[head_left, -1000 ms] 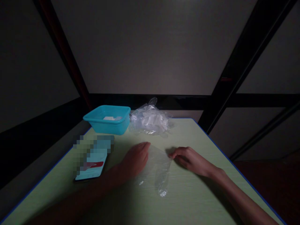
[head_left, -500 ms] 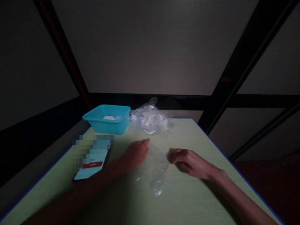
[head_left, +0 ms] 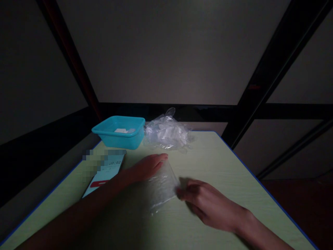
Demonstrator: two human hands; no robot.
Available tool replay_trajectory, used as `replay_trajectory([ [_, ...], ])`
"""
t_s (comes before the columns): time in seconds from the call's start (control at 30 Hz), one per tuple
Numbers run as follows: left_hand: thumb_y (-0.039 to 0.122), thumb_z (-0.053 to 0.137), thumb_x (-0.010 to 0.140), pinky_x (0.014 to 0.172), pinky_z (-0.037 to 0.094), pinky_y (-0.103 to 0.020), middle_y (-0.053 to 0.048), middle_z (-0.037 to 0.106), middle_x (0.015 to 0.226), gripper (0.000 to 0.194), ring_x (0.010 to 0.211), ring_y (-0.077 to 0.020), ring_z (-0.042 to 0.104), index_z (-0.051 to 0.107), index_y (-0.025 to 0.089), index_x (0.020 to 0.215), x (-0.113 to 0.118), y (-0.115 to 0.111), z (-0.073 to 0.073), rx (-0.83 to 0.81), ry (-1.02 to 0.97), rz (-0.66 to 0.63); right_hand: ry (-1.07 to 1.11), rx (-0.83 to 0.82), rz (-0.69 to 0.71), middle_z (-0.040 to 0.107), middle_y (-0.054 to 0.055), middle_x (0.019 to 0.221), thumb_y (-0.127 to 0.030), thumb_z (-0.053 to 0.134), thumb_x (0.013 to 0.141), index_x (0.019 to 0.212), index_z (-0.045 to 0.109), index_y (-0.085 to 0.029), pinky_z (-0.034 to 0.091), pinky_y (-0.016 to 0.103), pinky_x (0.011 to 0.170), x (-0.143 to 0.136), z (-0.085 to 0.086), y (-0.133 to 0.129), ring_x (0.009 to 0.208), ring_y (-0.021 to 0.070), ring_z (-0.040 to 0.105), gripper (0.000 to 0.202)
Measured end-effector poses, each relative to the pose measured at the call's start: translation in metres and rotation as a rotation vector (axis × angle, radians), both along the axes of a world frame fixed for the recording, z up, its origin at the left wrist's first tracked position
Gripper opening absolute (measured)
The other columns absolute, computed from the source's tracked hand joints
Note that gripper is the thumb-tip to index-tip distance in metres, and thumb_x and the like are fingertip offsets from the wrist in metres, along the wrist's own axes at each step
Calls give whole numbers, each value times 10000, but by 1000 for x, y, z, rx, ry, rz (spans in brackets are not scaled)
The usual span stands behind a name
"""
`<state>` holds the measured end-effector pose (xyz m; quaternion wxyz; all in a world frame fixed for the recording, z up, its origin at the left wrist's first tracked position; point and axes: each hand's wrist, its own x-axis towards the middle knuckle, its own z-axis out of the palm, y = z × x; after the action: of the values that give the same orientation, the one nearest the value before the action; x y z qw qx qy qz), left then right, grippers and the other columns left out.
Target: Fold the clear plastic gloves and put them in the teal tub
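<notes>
A clear, thin disposable plastic glove is stretched between my two hands just over the table, folded so that its finger shapes are hard to make out. My left hand has its fingers closed together on the glove's upper left edge. At the glove's right edge, my right hand pinches it between thumb and fingers, somewhat blurred by motion. Behind them lies a crumpled heap of similar clear plastic gloves.
A turquoise plastic basket with something white inside stands at the back left. A phone with a lit screen lies left of my left forearm. The pale table has a blue edge, with a wall panel behind it.
My right hand has moved toward me and slightly left, drawing the glove's edge along. The glove's lower part has folded over and changed shape. My left hand has stayed nearly in place.
</notes>
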<state>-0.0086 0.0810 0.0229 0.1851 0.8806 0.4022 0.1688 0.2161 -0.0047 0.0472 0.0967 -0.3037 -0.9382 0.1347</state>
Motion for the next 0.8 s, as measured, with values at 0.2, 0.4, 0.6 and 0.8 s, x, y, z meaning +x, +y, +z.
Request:
replay_trajectory([
  [0.2, 155, 377, 870, 965, 376, -344, -88, 602, 1176, 321, 1099, -227, 538, 547, 160, 1142, 6, 0, -3, -19, -25, -80, -95, 175, -3, 655, 103, 815, -16, 445, 665, 870, 625, -121, 436, 326, 696, -24, -14, -25, 757, 215, 576, 293],
  [0.4, 102, 388, 840, 1005, 349, -364, -55, 604, 1186, 378, 1113, -206, 534, 535, 195, 1176, 15, -1, -4, 1, -1, -184, -39, 227, -18, 606, 37, 617, -32, 476, 726, 712, 586, -165, 381, 300, 536, -25, -21, -31, 577, 167, 529, 174],
  [0.6, 117, 385, 861, 1069, 271, -375, -125, 481, 1330, 353, 1235, -207, 421, 535, 119, 1181, 15, -23, 3, 116, 62, -252, 69, 276, -243, 559, 49, 604, -40, 393, 709, 674, 543, -170, 344, 290, 547, 3, -7, -3, 587, 172, 510, 202],
  [0.8, 185, 406, 880, 1087, 254, -355, -155, 392, 1392, 413, 1301, -211, 325, 449, 84, 1278, 14, -56, 5, 113, 172, -319, 66, 167, -400, 593, 62, 688, -27, 368, 695, 793, 580, -155, 363, 264, 581, 19, -10, 20, 639, 169, 547, 266],
])
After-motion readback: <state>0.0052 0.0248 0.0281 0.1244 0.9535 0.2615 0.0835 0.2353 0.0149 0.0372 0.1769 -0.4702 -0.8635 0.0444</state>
